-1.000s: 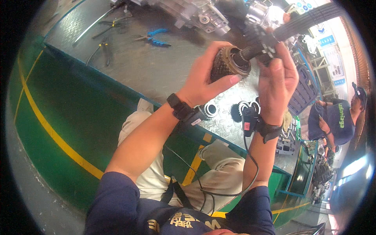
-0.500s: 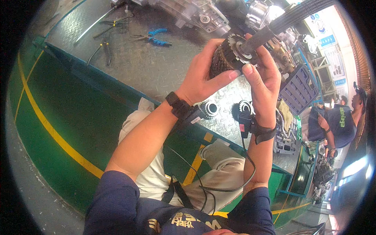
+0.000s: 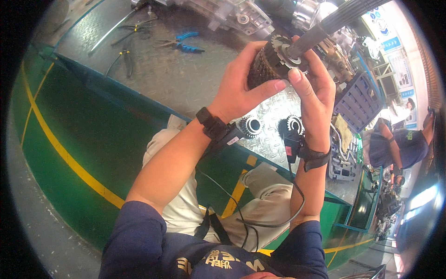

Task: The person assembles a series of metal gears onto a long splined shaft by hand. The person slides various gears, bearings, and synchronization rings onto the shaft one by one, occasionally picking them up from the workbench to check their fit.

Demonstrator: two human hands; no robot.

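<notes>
Both my hands hold a splined shaft (image 3: 320,32) carrying a dark chain-wrapped sprocket (image 3: 265,70) at its lower end. My left hand (image 3: 239,86) wraps the sprocket's left side, its thumb along the near edge. Closed round the right side is my right hand (image 3: 316,88), with its thumb by the toothed ring (image 3: 281,49) where the shaft enters. The shaft slants up toward the upper right. On the bench below my wrists are a small gear (image 3: 251,126) and another toothed gear (image 3: 295,124), partly hidden by the device on my right wrist.
Blue-handled pliers (image 3: 181,43) and yellow-black pliers (image 3: 126,60) lie on the metal bench (image 3: 153,86) at left. A large metal housing (image 3: 232,16) stands behind. At right are an opened tool case (image 3: 357,102) and a person (image 3: 399,146). A cable (image 3: 274,225) hangs across my lap.
My left thumb has shifted slightly along the sprocket, and the shaft has tilted a little. The person at right has moved, and another person now shows behind.
</notes>
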